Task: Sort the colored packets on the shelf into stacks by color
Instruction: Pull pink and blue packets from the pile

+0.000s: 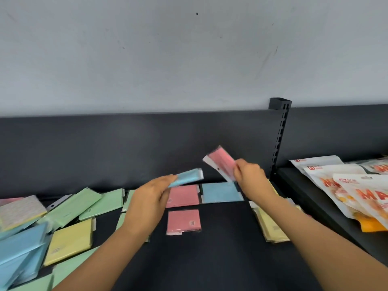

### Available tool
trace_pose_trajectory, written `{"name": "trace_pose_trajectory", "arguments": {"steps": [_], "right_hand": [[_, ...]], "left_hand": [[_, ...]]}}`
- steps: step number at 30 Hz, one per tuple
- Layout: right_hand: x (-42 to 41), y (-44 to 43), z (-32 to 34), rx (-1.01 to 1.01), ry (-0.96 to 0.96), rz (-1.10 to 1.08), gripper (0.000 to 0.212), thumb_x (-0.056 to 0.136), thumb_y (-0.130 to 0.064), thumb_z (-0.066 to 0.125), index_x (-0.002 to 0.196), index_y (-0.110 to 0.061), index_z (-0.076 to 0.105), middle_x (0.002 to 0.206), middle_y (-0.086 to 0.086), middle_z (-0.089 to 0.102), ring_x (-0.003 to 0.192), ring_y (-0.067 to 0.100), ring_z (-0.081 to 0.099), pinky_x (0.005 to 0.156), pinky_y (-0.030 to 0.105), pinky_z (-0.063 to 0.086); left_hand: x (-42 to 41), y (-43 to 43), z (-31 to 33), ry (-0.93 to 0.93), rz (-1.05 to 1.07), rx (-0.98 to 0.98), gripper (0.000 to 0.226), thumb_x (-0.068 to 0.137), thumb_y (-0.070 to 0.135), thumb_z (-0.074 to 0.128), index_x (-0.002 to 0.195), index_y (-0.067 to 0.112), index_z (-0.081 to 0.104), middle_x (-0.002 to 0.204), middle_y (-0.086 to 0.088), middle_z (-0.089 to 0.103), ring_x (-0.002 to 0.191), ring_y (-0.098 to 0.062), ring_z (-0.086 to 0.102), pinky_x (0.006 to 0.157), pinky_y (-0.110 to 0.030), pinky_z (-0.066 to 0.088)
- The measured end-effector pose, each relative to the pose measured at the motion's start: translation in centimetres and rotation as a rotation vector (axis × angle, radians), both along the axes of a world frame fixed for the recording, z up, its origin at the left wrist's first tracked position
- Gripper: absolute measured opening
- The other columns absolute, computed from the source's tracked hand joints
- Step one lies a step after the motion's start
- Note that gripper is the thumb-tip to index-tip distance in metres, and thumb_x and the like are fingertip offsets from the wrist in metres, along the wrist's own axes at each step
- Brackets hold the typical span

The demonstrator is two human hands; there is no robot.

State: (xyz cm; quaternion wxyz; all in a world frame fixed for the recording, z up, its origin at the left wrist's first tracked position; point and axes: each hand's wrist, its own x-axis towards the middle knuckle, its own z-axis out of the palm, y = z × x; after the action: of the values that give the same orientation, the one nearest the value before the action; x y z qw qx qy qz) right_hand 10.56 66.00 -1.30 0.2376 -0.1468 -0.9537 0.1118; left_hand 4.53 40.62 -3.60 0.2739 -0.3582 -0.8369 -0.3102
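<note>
The left hand (151,198) pinches a blue packet (185,178) and the right hand (249,175) pinches a pink packet (220,161). Both are held above the black shelf (220,248), probably to drop onto the matching pink pile (182,195) and blue pile (220,192). The packets are thin, flat, glossy film-wrapped rectangles. A mixed heap (63,217) lies left.

Bare forearms (100,259); left hand (150,198), right hand (249,175).
</note>
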Motion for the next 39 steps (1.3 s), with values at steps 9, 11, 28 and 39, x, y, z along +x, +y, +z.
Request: {"name": "trace_pose_trajectory", "arguments": {"steps": [9,11,28,39], "right_hand": [[2.6,0.5,3.8,-0.154,0.232,-0.018,0.025,0.1,-0.017,0.036,0.103,-0.003,0.056,0.078,0.005,0.055,0.054,0.012,0.046,0.046,0.023,0.032],[3.0,0.5,3.8,-0.158,0.243,-0.015,0.026,0.1,-0.018,0.036,0.106,-0.003,0.056,0.081,0.004,0.056,0.056,0.011,0.048,0.046,0.02,0.032],[1.7,-1.2,3.9,-0.14,0.317,0.024,0.025,0.1,-0.017,0.038,0.108,-0.004,0.058,0.083,0.002,0.058,0.059,0.013,0.05,0.048,0.016,0.033],[1.5,-0.7,4.2,-0.127,0.356,0.01,0.025,0.1,-0.019,0.039,0.112,-0.008,0.057,0.086,0.0,0.059,0.058,0.007,0.051,0.046,0.013,0.035]], "left_hand": [[3.2,6.8,-3.8,0.168,-0.325,-0.412,0.041,0.061,0.018,0.061,0.101,0.026,0.071,0.097,0.006,0.073,0.077,-0.013,0.071,0.056,-0.023,0.057],[3.4,7.4,-4.8,0.162,-0.361,-0.485,0.031,0.072,0.025,0.055,0.099,0.027,0.07,0.093,0.007,0.073,0.068,-0.013,0.07,0.046,-0.023,0.054],[3.2,7.3,-1.7,0.336,-0.279,-0.434,0.073,0.043,0.006,0.085,0.111,0.007,0.06,0.092,-0.004,0.073,0.052,-0.017,0.065,0.038,-0.023,0.047],[-0.6,11.9,-1.4,0.083,-0.264,-0.758,0.057,0.089,-0.008,0.037,0.144,0.001,0.025,0.149,-0.02,0.03,0.133,-0.034,0.038,0.11,-0.042,0.034]]}}
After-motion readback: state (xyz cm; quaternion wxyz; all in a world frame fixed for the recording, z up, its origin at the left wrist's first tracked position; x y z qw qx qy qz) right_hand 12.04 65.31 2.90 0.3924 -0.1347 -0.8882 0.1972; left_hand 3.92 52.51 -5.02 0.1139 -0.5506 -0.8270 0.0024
